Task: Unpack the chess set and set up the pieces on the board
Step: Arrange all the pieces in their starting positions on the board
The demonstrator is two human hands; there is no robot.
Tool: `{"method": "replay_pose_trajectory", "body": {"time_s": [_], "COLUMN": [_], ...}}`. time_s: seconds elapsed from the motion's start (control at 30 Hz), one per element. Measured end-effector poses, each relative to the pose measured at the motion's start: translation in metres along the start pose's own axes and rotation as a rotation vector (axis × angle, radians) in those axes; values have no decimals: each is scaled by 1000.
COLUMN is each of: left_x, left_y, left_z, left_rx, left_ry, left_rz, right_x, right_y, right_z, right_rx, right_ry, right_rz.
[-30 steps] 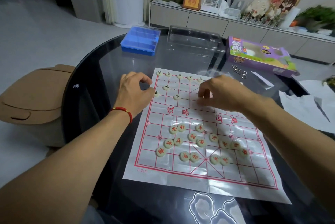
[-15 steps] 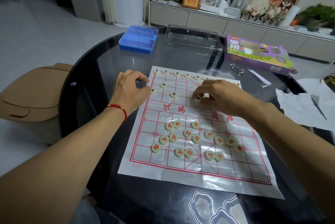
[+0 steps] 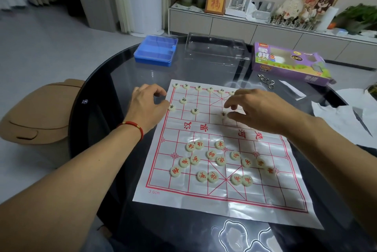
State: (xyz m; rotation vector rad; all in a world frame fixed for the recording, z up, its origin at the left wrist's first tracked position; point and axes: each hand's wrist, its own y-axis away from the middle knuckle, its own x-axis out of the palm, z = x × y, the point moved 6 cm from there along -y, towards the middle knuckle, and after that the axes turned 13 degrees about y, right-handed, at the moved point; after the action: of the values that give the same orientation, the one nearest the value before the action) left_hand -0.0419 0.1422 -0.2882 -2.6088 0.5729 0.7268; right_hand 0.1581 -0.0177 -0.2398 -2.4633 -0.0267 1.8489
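The chess set is out of its packaging and lies on the dark glass counter (image 3: 114, 80): the paper board (image 3: 222, 196) is spread flat, and the purple box (image 3: 285, 64), the blue tray (image 3: 156, 50) and a clear plastic cover (image 3: 216, 49) sit beyond both hands, well apart from the play area.

As I judge it, the job is roughly half done. The black-marked pieces (image 3: 194, 111) stand on grid points along the far side, a back row (image 3: 199, 88) just past the fingers and a few soldiers and a cannon between the two hands. The red pieces (image 3: 211, 154) are left in a loose heap on the near half, below both wrists, none of them lined up yet.

The left hand (image 3: 148, 106) rests at the board's left edge, fingers curled loosely inward, thumb tip touching or just beside the leftmost soldier (image 3: 171, 107); I cannot tell if it pinches anything. The right hand (image 3: 257, 109) hovers over the far middle, its fingers (image 3: 230, 105) lowered around a black soldier (image 3: 224, 114), the thumb just beside it, more nudging than gripping.

Compared with half a second ago, the right hand's fingers have opened slightly and the soldier under them now shows clearly; the left hand has barely shifted.
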Motion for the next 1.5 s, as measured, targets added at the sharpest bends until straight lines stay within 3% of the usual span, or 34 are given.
{"method": "replay_pose_trajectory", "body": {"time_s": [0.17,0.3,0.53,0.93,1.1,1.27,1.5], "left_x": [14,28,29,21,12,7,29], "left_y": [-23,-31,-37,-30,-3,40,105], "left_z": [-4,-4,-5,-11,-34,-68,-113], "left_rx": [6,6,-51,-61,1,140,326], "left_ry": [-322,-413,-400,-276,-220,-290,-203], "left_rz": [120,157,172,117,110,210,354], "right_x": [-2,9,5,-5,-6,-4,-1], "right_y": [33,40,43,66,97,135,186], "right_z": [1,-7,-17,-53,-58,-44,-11], "right_rx": [45,51,101,237,286,283,275], "right_ry": [-28,-9,-56,-68,-84,-146,-279], "right_rz": [-32,-29,-105,-96,6,116,123]}}
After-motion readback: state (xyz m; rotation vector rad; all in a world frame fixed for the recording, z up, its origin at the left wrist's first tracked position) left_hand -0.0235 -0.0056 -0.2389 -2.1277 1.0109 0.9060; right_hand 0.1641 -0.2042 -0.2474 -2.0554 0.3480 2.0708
